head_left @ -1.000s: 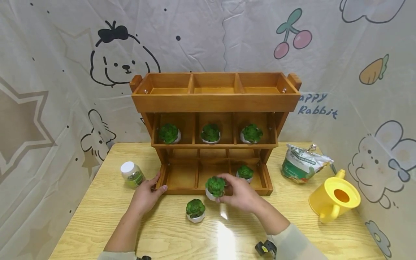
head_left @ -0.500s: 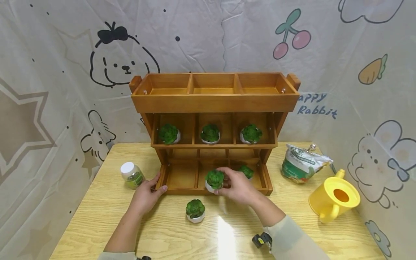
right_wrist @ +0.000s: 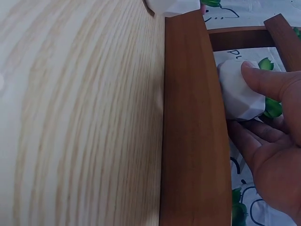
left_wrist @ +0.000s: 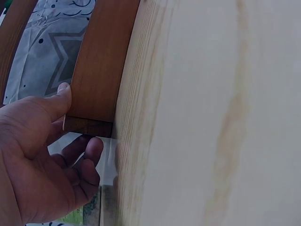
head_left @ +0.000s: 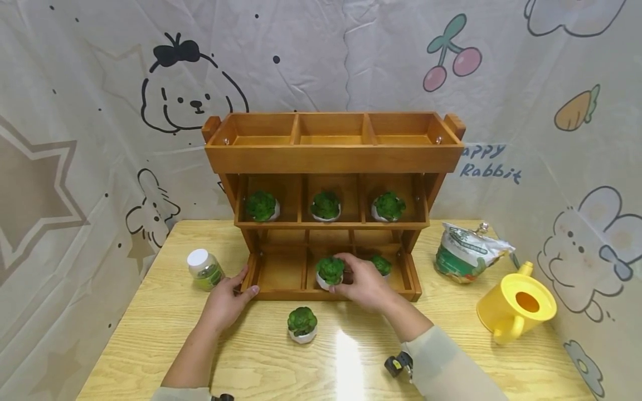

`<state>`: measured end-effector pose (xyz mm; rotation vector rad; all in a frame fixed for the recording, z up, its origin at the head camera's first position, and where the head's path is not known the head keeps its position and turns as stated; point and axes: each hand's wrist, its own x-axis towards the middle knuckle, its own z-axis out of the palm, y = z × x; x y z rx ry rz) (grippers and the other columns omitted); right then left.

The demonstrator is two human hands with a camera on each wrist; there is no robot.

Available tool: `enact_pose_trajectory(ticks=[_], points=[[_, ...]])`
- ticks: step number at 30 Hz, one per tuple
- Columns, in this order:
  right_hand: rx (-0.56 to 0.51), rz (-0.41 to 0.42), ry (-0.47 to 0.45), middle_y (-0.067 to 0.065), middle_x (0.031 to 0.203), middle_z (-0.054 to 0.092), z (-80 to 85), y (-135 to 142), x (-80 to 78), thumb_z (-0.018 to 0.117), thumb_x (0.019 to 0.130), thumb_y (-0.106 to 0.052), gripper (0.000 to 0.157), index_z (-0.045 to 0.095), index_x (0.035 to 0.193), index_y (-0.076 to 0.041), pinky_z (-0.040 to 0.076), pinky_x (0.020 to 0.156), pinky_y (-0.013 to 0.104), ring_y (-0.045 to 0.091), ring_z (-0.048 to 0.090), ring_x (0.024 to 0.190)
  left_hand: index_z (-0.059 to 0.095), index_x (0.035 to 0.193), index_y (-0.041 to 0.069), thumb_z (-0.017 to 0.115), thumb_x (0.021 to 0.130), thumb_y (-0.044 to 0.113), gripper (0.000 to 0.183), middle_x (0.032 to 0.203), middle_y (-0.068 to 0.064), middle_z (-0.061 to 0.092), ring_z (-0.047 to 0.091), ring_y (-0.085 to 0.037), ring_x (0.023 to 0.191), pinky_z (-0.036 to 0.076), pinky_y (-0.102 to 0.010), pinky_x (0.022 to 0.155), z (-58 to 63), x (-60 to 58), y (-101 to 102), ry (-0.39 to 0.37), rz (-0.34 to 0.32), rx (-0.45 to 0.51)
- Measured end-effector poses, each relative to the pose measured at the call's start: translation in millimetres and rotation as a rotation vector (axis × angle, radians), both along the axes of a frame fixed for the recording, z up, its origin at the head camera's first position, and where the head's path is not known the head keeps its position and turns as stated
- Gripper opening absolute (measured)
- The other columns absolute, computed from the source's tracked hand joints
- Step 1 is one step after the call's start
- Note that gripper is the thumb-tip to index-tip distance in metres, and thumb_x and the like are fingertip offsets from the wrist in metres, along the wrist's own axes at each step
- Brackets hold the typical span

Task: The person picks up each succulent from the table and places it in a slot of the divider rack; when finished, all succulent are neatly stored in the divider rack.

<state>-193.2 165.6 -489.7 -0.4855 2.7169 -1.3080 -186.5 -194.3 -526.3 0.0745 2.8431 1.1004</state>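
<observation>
My right hand (head_left: 365, 282) pinches a small potted succulent (head_left: 330, 271) by its white pot, at the bottom tier's middle compartment. In the right wrist view the faceted pot (right_wrist: 240, 89) sits between thumb and fingers, overlapping the front board (right_wrist: 195, 132). My left hand (head_left: 227, 303) grips the front left corner of the wooden plant shelf (head_left: 333, 160), its thumb on the front board (left_wrist: 96, 70) in the left wrist view. Another potted succulent (head_left: 302, 324) stands on the table in front of the shelf. A third (head_left: 381, 264), partly hidden by my right hand, sits in the bottom right compartment.
Each middle-tier compartment holds one succulent (head_left: 325, 206). Left of the shelf, near my left hand, stands a white-capped jar (head_left: 204, 269). A green and white bag (head_left: 468, 253) and a yellow watering can (head_left: 514, 306) stand at the right on the wooden table (head_left: 261, 367).
My right hand has carried the succulent slightly back, from in front of the bottom tier's front board to over its middle compartment. The left hand has stayed at the shelf corner.
</observation>
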Motion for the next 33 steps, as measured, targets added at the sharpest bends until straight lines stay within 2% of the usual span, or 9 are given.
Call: enact_pose_trajectory(ticks=[5,13,19,23,33], points=[[0.043,-0.018,0.023,0.006,0.123,0.070,-1.6,-3,-5.8,0.089,0.084,-0.024,0.071,0.055,0.145,-0.009,0.057,0.089,0.037,0.018,0.069,0.107,0.039,0.160,0.013,0.067,0.100,0.049,0.076,0.117,-0.016,0.061,0.056,-0.022,0.092,0.050,-0.043,0.079,0.1,-0.1,0,-0.003,0.003,-0.004],[0.092,-0.035,0.049,0.004,0.110,0.071,-6.3,-5,-16.0,0.090,0.083,-0.026,0.072,0.056,0.144,-0.009,0.054,0.081,0.037,0.013,0.063,0.091,0.040,0.160,0.012,0.069,0.100,0.045,0.075,0.117,-0.017,0.061,0.056,-0.023,0.092,0.050,-0.044,0.080,0.7,-0.8,1,0.001,0.003,-0.003],[0.106,-0.041,0.047,0.006,0.117,0.071,-10.8,-6,-21.0,0.090,0.082,-0.024,0.070,0.058,0.143,-0.010,0.054,0.085,0.039,0.015,0.064,0.096,0.040,0.160,0.012,0.069,0.100,0.043,0.073,0.115,-0.016,0.061,0.057,-0.023,0.092,0.050,-0.043,0.080,0.3,-0.8,1,0.003,0.004,-0.005],[0.136,-0.017,0.055,0.008,0.121,0.070,-12.4,-7,-25.3,0.089,0.083,-0.023,0.069,0.058,0.143,-0.010,0.054,0.087,0.042,0.019,0.065,0.101,0.040,0.160,0.012,0.068,0.100,0.046,0.074,0.115,-0.015,0.061,0.056,-0.022,0.091,0.050,-0.042,0.079,1.4,-0.5,0,0.005,0.001,-0.006],[0.217,0.014,0.073,0.012,0.122,0.070,-14.2,-11,-32.8,0.086,0.086,-0.020,0.069,0.055,0.146,-0.010,0.054,0.094,0.046,0.028,0.067,0.111,0.040,0.160,0.013,0.068,0.100,0.046,0.074,0.119,-0.017,0.061,0.058,-0.023,0.093,0.051,-0.045,0.081,0.9,0.0,1,0.001,0.004,-0.008]])
